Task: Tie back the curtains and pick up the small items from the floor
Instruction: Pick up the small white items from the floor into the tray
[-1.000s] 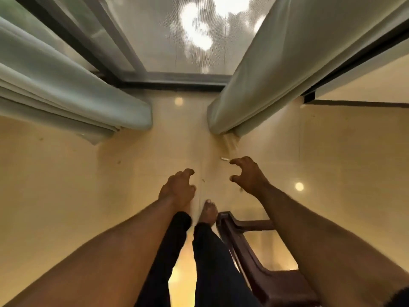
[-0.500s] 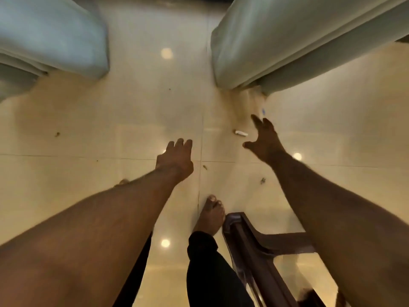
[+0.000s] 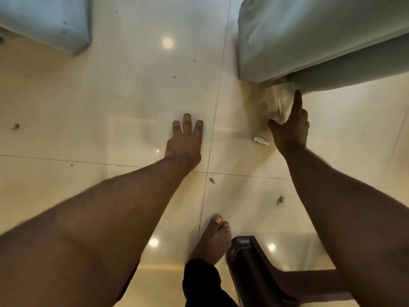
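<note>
A clear plastic wrapper (image 3: pixel 277 103) lies on the cream tile floor just under the hem of the right curtain (image 3: pixel 309 38). My right hand (image 3: pixel 290 129) is on it, the forefinger straight along its right side and the thumb at its near end. A small white item (image 3: pixel 261 141) lies on the tile just left of that hand. My left hand (image 3: pixel 184 142) hovers over the floor with straight, spread fingers and holds nothing. The left curtain (image 3: pixel 51 23) hangs at the top left.
A dark wooden chair frame (image 3: pixel 261 269) stands at the bottom right beside my bare foot (image 3: pixel 215 238). Small bits of debris dot the tiles: one (image 3: pixel 212 180) near the grout cross, one (image 3: pixel 280 200) by my right forearm, one (image 3: pixel 15 126) far left.
The view has dropped closer to the floor. My right hand has reached forward onto the clear wrapper under the right curtain. My left hand has stretched out flat over the tiles.
</note>
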